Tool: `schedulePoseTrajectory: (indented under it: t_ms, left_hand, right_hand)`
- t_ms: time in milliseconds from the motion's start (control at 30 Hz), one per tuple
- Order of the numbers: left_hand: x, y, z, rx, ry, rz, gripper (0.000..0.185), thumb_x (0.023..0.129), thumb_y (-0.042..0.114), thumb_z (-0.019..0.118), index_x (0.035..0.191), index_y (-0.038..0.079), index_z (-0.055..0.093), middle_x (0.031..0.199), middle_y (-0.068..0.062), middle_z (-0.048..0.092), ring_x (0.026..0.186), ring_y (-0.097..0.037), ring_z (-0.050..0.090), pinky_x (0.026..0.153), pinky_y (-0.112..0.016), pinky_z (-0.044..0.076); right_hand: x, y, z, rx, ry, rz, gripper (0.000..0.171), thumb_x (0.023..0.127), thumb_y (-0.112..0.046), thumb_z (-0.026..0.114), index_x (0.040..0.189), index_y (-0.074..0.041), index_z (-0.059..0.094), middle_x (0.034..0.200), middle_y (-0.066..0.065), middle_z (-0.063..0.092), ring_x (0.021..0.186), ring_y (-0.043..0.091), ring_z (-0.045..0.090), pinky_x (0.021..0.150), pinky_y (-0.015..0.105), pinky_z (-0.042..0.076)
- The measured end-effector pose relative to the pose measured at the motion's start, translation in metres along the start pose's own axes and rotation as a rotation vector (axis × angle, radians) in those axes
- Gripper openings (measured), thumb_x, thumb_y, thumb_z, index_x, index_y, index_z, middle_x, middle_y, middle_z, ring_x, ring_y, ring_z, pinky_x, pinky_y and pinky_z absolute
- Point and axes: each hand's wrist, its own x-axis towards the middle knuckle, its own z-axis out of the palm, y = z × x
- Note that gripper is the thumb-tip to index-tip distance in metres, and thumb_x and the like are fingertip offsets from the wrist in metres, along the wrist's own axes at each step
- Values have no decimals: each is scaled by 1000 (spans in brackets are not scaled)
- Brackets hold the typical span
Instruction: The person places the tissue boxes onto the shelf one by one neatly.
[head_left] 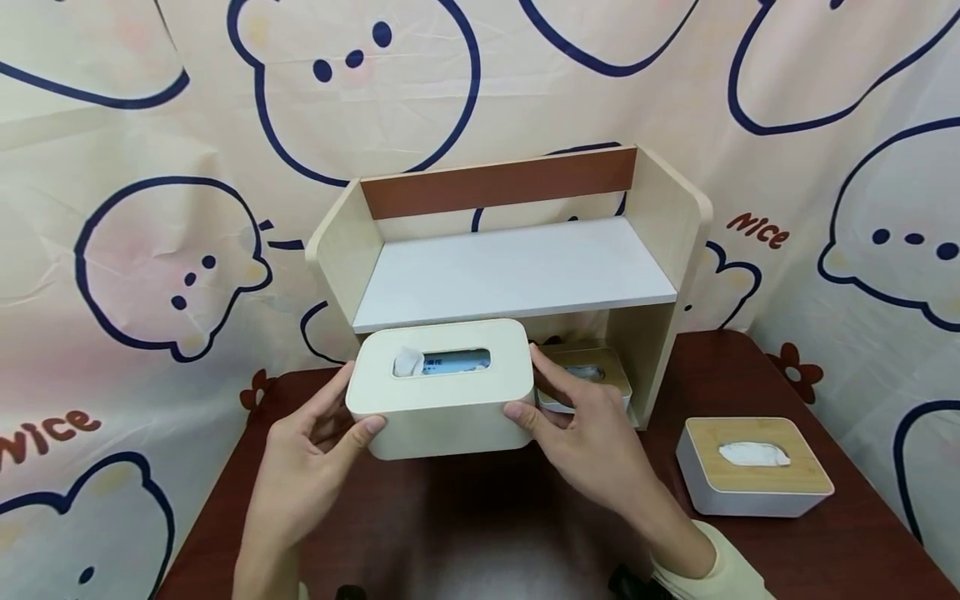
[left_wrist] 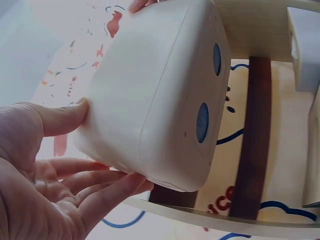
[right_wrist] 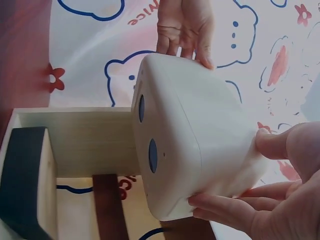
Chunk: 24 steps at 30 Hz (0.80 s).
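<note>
A cream tissue box (head_left: pixel 450 429) with rounded corners is held off the table, in front of the shelf's lower compartment. Through its oval slot show a bit of white tissue and a blue printed pack. My left hand (head_left: pixel 311 458) grips its left end, thumb at the front. At the opposite end, my right hand (head_left: pixel 592 433) holds it the same way. Both wrist views look at the underside of the tissue box (left_wrist: pixel 175 100), where two round holes show blue. In the right wrist view the right hand's fingers (right_wrist: pixel 225 207) press against its lower edge.
A small desktop shelf (head_left: pixel 517 262) with a white board stands at the back. Inside its lower compartment, a wood-topped tissue box (head_left: pixel 615 375) sits at the right. Another wood-topped tissue box (head_left: pixel 757 467) rests on the dark red table (head_left: pixel 480 533), right of the shelf.
</note>
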Motion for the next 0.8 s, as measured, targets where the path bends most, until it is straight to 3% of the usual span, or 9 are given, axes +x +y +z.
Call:
schedulePoseTrajectory:
  t_ms: [400,667,800]
  left_hand:
    - [10,24,-16,-2,-6,0,72,99,17,80,162,14,47,153,-16,62,115,-5,73,87,-11,58]
    - [22,40,-22,-54,-27,-9,72,101,18,77,164,15,43,161,-13,55,131,-28,67,91,-14,55]
    - [29,47,-25,-64,-25,-4,70,101,19,78,163,19,46,161,-9,56,132,-31,67,92,-14,55]
  right_hand:
    - [14,-32,-16,-133,16,-81,72,99,-28,80,159,-6,48,154,14,58,128,27,69,90,37,65]
    - [24,-46,-25,-152,26,-99,69,100,-30,78,158,-7,50,146,16,65,123,29,73,91,46,65]
    - [31,-53,-29,-173,26,-104,70,101,-31,77,160,-7,48,145,16,67,119,28,76,90,45,66]
